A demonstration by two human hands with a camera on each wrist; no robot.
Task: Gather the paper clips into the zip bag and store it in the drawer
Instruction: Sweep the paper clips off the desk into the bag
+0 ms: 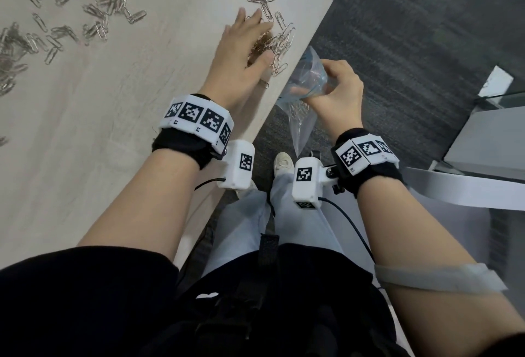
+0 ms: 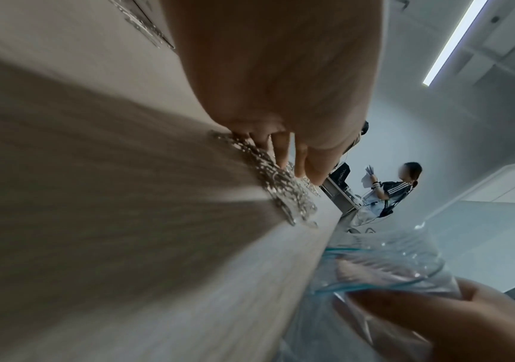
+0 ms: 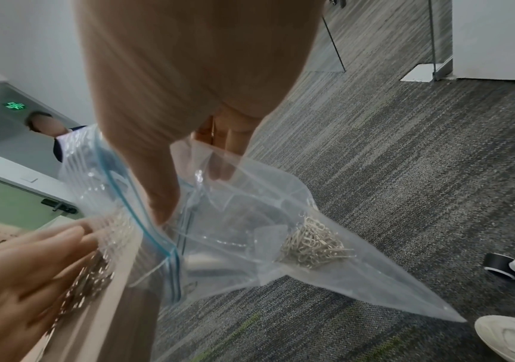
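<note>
The table [image 1: 85, 100] ran out of the head view, many scattered paper clips [image 1: 108, 7] cut off at its top edge. The zip bag [image 3: 250, 232] hung beside the table edge, its open mouth gripped by the right hand [image 1: 338, 92], clips pooled inside. The left hand [image 1: 244, 52], fingers straight, pressed a half-hidden, blurred clip pile [image 1: 277, 44].

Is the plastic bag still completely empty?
No, the zip bag held by the right hand already has a clump of paper clips in its lower corner.
</note>
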